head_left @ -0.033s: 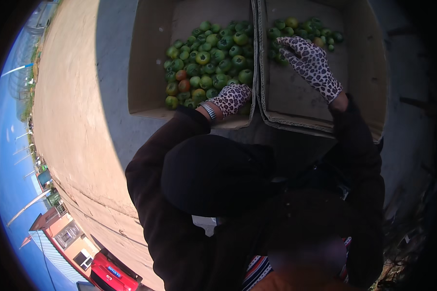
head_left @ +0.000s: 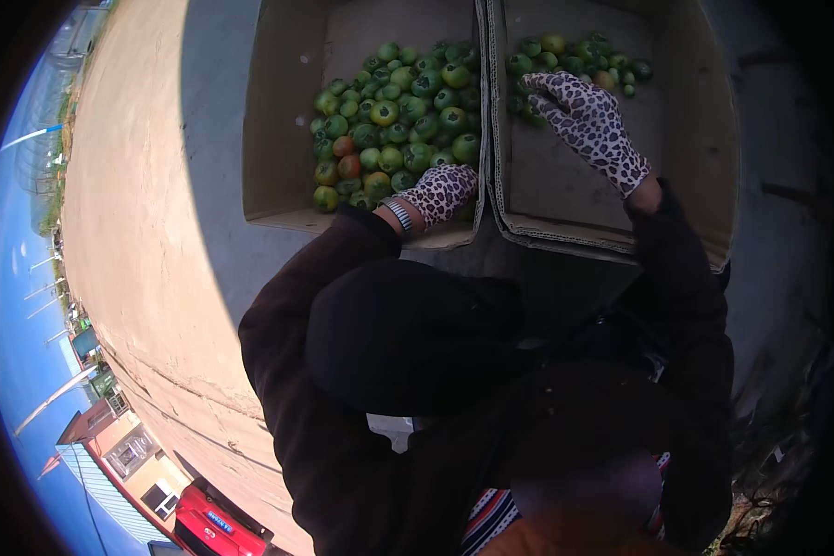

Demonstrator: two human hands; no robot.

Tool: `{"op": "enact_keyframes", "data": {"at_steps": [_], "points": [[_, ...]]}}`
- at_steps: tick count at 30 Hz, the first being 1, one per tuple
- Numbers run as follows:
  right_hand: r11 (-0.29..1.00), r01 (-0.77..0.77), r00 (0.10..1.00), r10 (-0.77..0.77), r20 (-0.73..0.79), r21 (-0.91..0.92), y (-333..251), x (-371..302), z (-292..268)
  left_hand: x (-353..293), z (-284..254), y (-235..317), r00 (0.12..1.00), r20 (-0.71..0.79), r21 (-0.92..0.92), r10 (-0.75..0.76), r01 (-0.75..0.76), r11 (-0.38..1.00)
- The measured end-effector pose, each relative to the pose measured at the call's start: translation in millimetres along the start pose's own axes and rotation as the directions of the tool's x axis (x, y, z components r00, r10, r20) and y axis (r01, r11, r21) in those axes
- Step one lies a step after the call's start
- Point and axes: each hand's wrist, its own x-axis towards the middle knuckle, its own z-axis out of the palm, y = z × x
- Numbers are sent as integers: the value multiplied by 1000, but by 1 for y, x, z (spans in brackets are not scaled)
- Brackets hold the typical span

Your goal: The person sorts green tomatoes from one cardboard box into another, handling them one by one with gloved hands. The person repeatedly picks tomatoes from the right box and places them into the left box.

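In the left cardboard box (head_left: 287, 120) lies a heap of green tomatoes (head_left: 385, 113), a few of them turning orange-red. My left hand (head_left: 443, 192), in a leopard-print glove, is at the near right corner of this heap. Its fingers curl downward, and whatever they close on is hidden. Over the right cardboard box (head_left: 565, 176) hangs my right hand (head_left: 588, 120), gloved alike. Thumb and fingers stand apart in a bent shape, with nothing visible between them. A smaller group of tomatoes (head_left: 584, 57), mostly green, lies just beyond it.
The two boxes stand side by side, their walls (head_left: 489, 120) touching. Sunlit concrete ground (head_left: 139, 176) stretches to the left, and a red car (head_left: 215, 521) is parked at the lower left near a building (head_left: 139, 463). A dark cap (head_left: 408, 338) covers the view's middle.
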Motion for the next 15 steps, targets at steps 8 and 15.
{"op": "enact_keyframes", "data": {"at_steps": [8,15], "points": [[994,-113,993,113,23,-7,10,-1,-6,0,-6,6,999,-15,3,38,-38,999],[922,-263,866,356,352,-286,37,-6,17,-9,-47,4,900,-385,-407,-205,34,913]]}}
